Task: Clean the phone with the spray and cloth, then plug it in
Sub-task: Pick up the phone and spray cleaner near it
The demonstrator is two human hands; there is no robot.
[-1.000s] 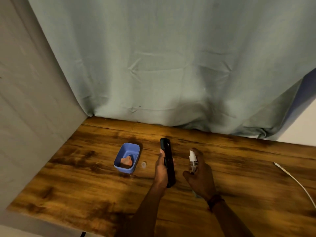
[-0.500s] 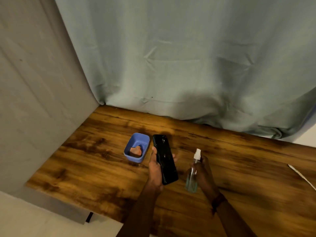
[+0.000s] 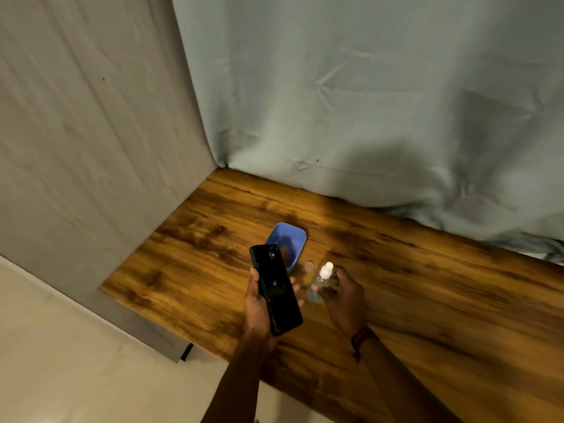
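Note:
My left hand (image 3: 259, 306) grips a black phone (image 3: 276, 290) above the wooden table (image 3: 427, 285), its dark face turned up toward me. To its right, my right hand (image 3: 343, 296) holds a small clear spray bottle (image 3: 320, 280) with a white nozzle, upright and close to the tabletop. Behind the phone stands a small blue tub (image 3: 287, 239); an orange-brown cloth inside it is mostly hidden by the phone. A small clear cap (image 3: 309, 265) lies on the table between tub and bottle.
A grey-green curtain (image 3: 366, 102) hangs along the table's back edge and a grey wall panel (image 3: 91, 148) closes off the left side. The table's front left corner lies near my left forearm, with pale floor (image 3: 76, 377) below it.
The phone has turned from edge-on to face-up and come nearer to me. The spray bottle has dropped lower toward the table. The view has swung left, and the white cable has left the frame.

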